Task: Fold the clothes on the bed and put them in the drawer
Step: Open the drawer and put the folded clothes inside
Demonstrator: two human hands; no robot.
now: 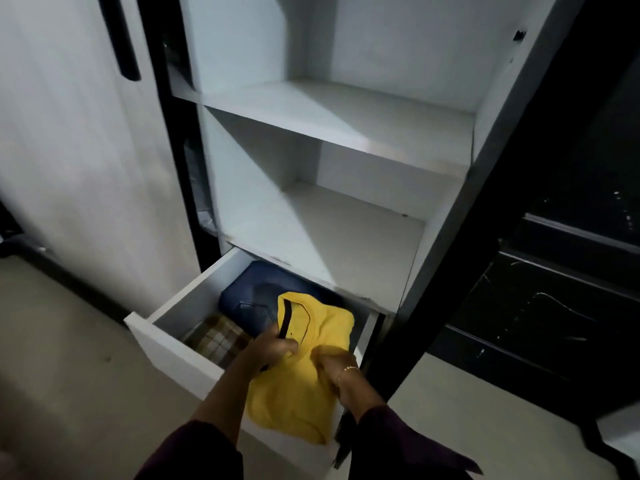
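Both hands grip the folded yellow T-shirt (301, 372) over the open drawer (166, 344), keeping its folds together; left hand (273, 348) pinches near the collar, right hand (334, 370) curls into the right edge; navy garment (249, 299) and plaid garment (216, 336) fill the drawer's left side.

The open white drawer (162, 344) at the foot of the wardrobe holds a folded navy garment (249, 299) at the back and a checked cloth (216, 336) at the front left. A folded yellow T-shirt (294, 393) lies over its right side, overhanging the front edge. The two white shelves (346, 119) above are bare.
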